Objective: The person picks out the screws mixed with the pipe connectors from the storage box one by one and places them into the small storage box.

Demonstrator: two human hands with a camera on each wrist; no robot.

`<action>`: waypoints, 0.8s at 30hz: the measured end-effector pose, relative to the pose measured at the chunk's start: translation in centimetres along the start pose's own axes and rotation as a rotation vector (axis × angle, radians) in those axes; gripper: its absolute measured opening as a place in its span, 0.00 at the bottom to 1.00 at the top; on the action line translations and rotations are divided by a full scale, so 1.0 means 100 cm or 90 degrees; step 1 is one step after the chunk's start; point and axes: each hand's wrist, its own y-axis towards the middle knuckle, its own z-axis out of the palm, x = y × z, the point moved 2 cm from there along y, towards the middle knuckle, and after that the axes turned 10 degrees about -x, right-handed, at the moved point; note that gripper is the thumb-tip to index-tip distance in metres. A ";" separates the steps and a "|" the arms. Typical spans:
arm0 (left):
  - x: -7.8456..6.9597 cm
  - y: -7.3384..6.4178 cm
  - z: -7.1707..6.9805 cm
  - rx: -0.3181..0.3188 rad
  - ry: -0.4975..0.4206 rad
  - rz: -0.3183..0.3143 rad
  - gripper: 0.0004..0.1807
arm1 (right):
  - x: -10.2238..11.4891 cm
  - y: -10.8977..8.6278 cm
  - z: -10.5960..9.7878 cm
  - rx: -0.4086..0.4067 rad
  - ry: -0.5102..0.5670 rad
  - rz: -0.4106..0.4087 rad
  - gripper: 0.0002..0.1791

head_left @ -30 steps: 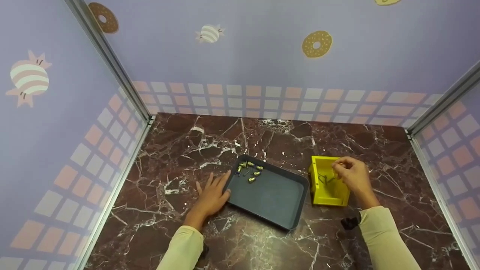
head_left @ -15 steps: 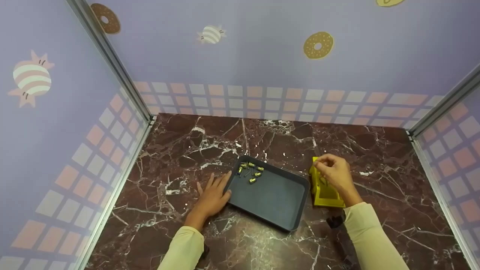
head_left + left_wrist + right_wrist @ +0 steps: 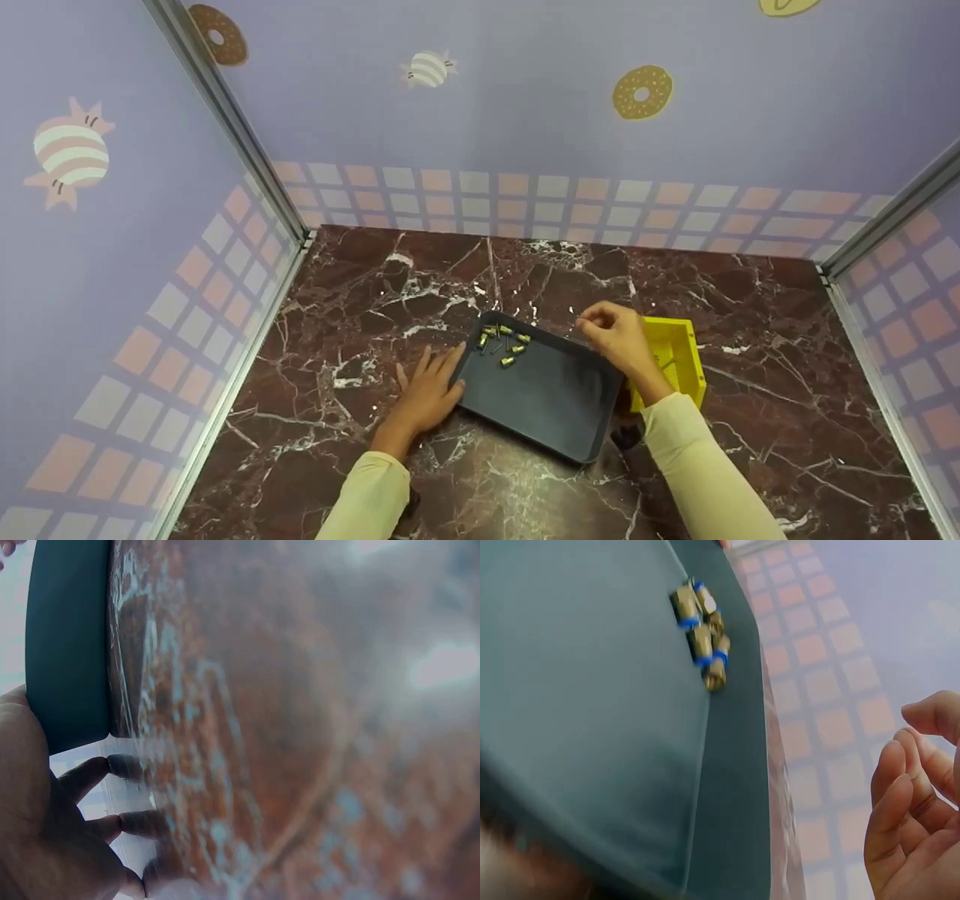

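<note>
A dark grey tray (image 3: 540, 390) lies at an angle on the table. In its far left corner are several small brass fittings (image 3: 508, 361) with blue rings, beside some thin dark screws (image 3: 496, 348). My left hand (image 3: 427, 390) rests at the tray's left edge, fingers spread, thumb at the rim. My right hand (image 3: 619, 337) is over the tray's right end, fingers bent and thumb near the fingertips; whether something small is between them cannot be made out. Behind the right wrist stands a yellow bin (image 3: 690, 360), partly hidden, with a thin screw-like piece inside.
The table (image 3: 360, 300) is dark red marble with white veins. Purple patterned walls (image 3: 525, 97) enclose it at the back and both sides, joined by metal corner posts (image 3: 247, 127).
My right hand has moved left, from above the yellow bin to above the tray's right end. The left hand, the tray and its contents have stayed put.
</note>
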 end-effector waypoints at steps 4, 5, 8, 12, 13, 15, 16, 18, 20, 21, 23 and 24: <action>0.000 0.000 -0.001 0.010 -0.003 0.000 0.36 | 0.006 0.002 0.018 0.011 -0.011 -0.023 0.02; 0.000 0.000 -0.001 0.014 -0.004 0.000 0.36 | 0.007 0.002 0.023 0.014 -0.018 -0.028 0.02; 0.000 -0.001 -0.003 0.017 -0.012 0.002 0.36 | 0.009 0.002 0.036 0.020 -0.045 -0.037 0.02; 0.002 -0.001 -0.002 0.013 -0.010 0.003 0.36 | 0.009 0.004 0.053 0.035 -0.054 -0.037 0.03; 0.002 -0.001 -0.001 0.014 -0.007 0.002 0.36 | 0.010 0.004 0.058 0.039 -0.053 -0.039 0.03; 0.002 -0.001 -0.001 0.016 -0.001 -0.001 0.36 | 0.010 0.005 0.066 0.047 -0.057 -0.042 0.04; 0.002 -0.001 -0.001 0.014 -0.001 0.000 0.36 | 0.010 0.005 0.070 0.052 -0.058 -0.044 0.04; 0.002 0.000 0.000 0.015 -0.002 -0.001 0.37 | 0.011 0.006 0.077 0.062 -0.071 -0.050 0.05; 0.002 -0.001 0.000 0.015 -0.003 -0.001 0.36 | 0.011 0.006 0.084 0.073 -0.090 -0.061 0.05; 0.002 -0.001 0.000 0.014 -0.003 -0.001 0.36 | 0.010 0.006 0.088 0.079 -0.096 -0.065 0.04; 0.002 -0.001 0.000 0.012 -0.003 -0.002 0.36 | 0.009 0.007 0.095 0.087 -0.108 -0.075 0.04; 0.002 -0.001 0.000 0.012 -0.001 -0.002 0.36 | 0.008 0.006 0.098 0.093 -0.113 -0.078 0.05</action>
